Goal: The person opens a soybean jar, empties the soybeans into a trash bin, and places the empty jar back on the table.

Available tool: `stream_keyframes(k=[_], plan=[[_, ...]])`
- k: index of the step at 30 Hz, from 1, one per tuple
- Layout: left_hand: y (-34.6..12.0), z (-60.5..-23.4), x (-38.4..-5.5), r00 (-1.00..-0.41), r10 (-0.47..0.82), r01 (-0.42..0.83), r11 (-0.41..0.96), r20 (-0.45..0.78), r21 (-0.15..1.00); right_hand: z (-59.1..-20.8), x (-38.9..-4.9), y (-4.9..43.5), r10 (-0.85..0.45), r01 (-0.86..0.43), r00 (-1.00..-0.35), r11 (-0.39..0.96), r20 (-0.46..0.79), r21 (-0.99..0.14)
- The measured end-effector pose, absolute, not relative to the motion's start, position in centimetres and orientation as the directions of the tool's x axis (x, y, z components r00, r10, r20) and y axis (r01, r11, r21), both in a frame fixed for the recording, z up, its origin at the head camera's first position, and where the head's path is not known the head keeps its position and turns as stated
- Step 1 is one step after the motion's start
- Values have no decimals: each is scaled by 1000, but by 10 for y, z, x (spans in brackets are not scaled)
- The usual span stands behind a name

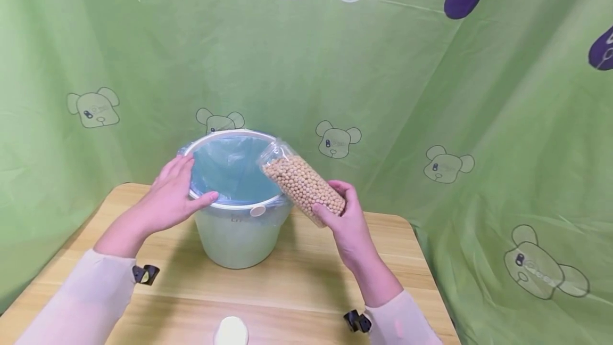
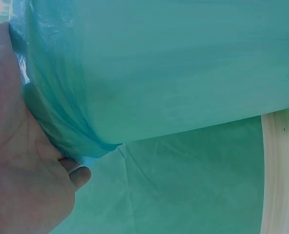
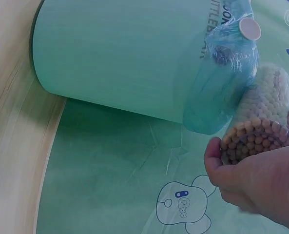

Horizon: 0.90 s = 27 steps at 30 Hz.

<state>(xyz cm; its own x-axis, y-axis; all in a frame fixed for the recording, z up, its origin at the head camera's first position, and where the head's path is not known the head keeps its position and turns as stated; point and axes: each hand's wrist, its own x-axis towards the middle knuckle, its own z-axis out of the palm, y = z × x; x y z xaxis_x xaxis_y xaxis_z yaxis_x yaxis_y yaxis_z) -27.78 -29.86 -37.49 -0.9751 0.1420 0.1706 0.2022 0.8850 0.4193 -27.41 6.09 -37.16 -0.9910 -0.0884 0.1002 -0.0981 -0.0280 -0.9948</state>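
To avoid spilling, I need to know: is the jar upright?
No, the right hand holds the jar tilted toward the bucket.

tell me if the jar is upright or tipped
Tipped: in the head view, the jar slants from the right hand toward the bucket.

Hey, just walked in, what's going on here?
A person's right hand holds a clear jar of small, round beige pieces, tilted, with its upper end toward a bin with a blue liner. The left hand rests at the bin's left edge. A round white object lies on the table in front.
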Motion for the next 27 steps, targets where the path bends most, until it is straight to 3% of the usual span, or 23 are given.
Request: stream_keyframes(k=[10, 27], plan=[[-298, -373, -277, -974, 150, 210, 880, 171, 425, -368, -273, 63, -74, -76, -994, -53, 79, -996], [-299, -373, -276, -974, 155, 212, 880, 165, 426, -358, -272, 60, 56, -61, -997, -67, 57, -996]])
